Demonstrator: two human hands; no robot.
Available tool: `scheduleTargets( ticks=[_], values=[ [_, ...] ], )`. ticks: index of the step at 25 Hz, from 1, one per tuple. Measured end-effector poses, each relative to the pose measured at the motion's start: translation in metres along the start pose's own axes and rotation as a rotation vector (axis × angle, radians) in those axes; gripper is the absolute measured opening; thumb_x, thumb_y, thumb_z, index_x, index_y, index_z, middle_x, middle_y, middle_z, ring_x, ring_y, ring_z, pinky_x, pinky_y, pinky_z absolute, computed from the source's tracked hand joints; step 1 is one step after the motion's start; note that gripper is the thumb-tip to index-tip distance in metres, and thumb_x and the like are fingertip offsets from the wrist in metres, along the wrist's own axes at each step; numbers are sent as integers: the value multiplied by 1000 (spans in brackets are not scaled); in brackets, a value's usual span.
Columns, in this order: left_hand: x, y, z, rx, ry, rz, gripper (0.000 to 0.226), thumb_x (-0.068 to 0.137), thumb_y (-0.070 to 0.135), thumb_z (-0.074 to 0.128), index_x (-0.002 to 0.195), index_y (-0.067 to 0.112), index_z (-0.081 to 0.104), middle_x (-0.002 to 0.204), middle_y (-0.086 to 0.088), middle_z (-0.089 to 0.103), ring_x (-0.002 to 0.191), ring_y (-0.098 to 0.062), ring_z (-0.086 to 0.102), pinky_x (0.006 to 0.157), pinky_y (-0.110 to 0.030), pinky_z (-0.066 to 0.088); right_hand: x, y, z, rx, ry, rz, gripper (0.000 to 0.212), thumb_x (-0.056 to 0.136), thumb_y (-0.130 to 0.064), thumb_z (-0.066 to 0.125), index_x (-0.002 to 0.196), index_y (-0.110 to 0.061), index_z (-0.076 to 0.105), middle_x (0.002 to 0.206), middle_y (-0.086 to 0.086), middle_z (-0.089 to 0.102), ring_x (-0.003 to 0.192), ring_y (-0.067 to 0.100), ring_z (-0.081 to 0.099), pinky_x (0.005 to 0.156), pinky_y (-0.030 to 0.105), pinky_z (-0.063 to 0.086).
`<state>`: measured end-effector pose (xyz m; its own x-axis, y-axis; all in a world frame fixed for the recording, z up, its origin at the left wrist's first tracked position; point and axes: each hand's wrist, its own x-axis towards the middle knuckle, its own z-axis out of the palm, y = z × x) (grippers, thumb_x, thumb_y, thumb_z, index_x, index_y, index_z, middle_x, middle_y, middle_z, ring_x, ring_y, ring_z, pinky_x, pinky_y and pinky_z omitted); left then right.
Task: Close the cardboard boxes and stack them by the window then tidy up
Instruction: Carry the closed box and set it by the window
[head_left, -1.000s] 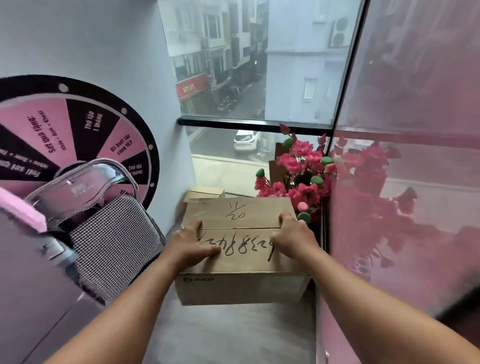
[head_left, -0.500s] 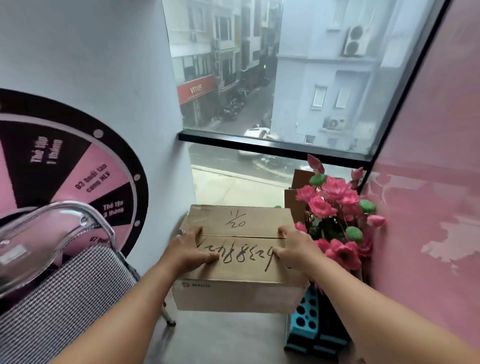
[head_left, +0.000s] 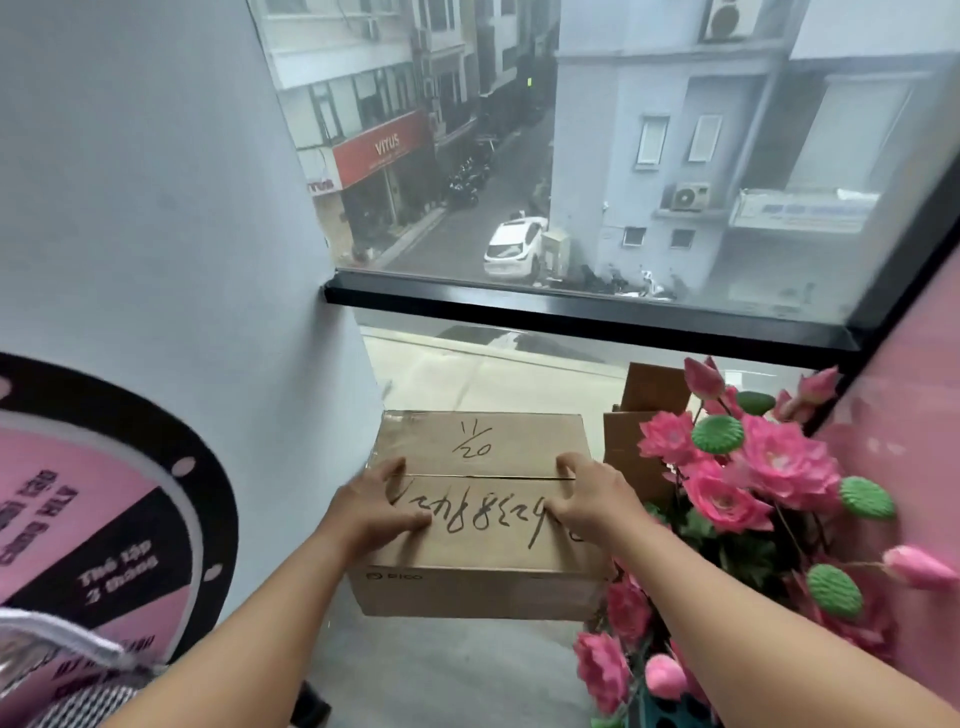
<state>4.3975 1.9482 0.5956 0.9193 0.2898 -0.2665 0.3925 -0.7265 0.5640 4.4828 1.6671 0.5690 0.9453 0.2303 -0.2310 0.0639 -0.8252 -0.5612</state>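
Your left hand (head_left: 371, 506) lies flat on top of the cardboard box (head_left: 480, 512), fingers spread, palm down near the box's left edge, thumb pointing in toward the scrawled marker digits. Your right hand (head_left: 592, 496) sits on the opposite side of the same lid, fingers slightly curled and apart, tips on the seam where the two top flaps meet. Neither hand is wrapped round anything; both just press on the cardboard.

The box is shut, flaps meeting in a line that runs between your hands, w/ "1/20" written on the far flap, beyond your fingertips. It sits right under the window (head_left: 597, 156), its far edge close to the lower pane; it appears raised off the floor, but what it rests on is hidden, so can't tell if another box is beneath.

Just right of your right hand: pink artificial flowers (head_left: 753, 483) w/ green pods, touching or nearly touching the box's right side. Beyond them, an opened cardboard box (head_left: 644, 436) w/ one flap up. Left of your left forearm: a pink-and-black prize wheel (head_left: 119, 519) against the wall, and a chair (head_left: 67, 670) corner at bottom left.
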Motion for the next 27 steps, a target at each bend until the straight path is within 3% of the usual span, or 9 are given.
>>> scheduleTargets(
  ticks=[6,13,17,22,27],
  values=[
    [121,-11,-4,-25,-53,-38,90,69,35,86,149,33,44,151,-2,48,137,-23,45,107,-28,34,113,-6,13,10,-64,55,58,81,-47,71,134,-31,51,125,11,59,111,31,59,89,35,47],
    [279,-57,36,34,-191,10,88,66,40,85,146,36,48,146,1,53,132,-19,50,104,-24,37,222,8,86,6,-48,263,64,82,-43,74,139,-27,51,128,13,60,122,31,54,99,32,43],
    [362,-97,91,83,-298,49,82,69,34,81,144,40,49,141,7,58,127,-15,55,96,-18,39,273,44,150,-3,-50,409,66,79,-42,76,139,-30,51,125,12,60,118,31,58,95,30,44],
    [430,-149,198,96,-383,57,75,70,24,78,140,36,55,138,6,61,127,-16,55,104,-23,41,329,123,236,10,-89,555,63,80,-31,71,137,-31,44,116,12,53,107,32,59,79,28,39],
    [475,-193,320,65,-408,82,69,74,17,78,138,33,59,135,3,64,126,-16,55,103,-18,35,366,214,315,-43,-79,652,71,82,-27,69,143,-30,33,118,16,52,107,37,57,80,33,43]
  ],
)
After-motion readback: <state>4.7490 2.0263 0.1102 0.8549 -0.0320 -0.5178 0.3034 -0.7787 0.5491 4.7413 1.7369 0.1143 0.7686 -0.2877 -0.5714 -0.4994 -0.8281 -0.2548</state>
